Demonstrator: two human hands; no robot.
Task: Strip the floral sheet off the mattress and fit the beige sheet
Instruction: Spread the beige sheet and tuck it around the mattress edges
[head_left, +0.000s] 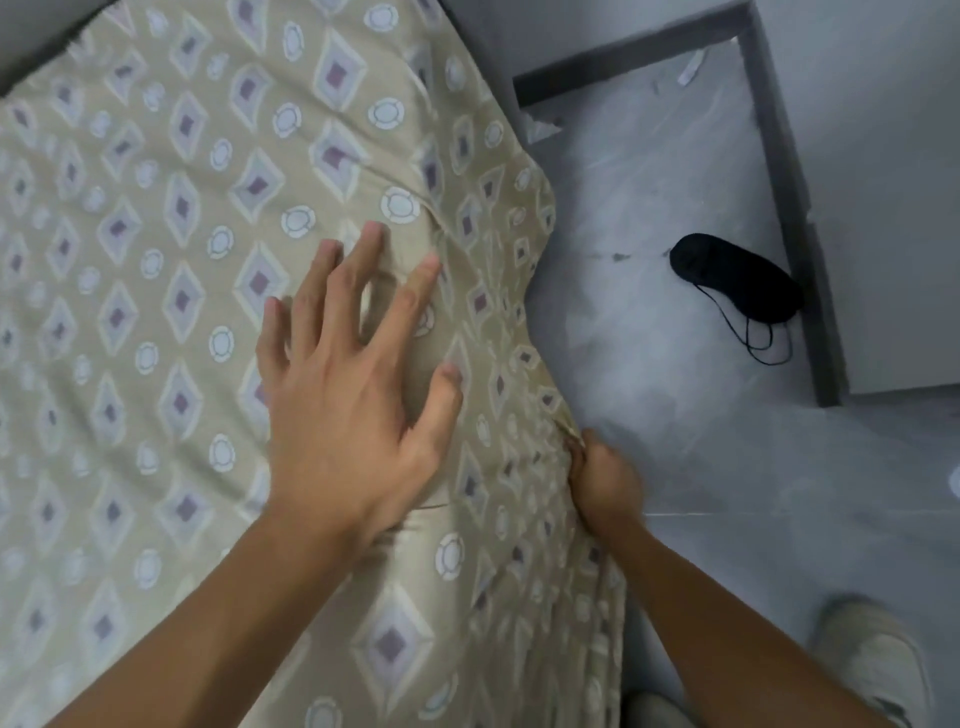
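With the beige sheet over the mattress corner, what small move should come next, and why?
Probably pull the edge down and tuck it under with the right hand, which grips the bunched side of the beige sheet low at the corner. The left hand lies spread on top and wrinkles run toward the corner, so the fit looks unfinished.

The beige sheet (171, 270) with diamond and circle print covers the mattress top. It is wrinkled. Its edge hangs bunched down the side.

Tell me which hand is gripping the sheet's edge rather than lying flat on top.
The right hand: its fingers curl into the beige sheet at the mattress side, by the floor. The left hand lies spread, fingers straight, on top.
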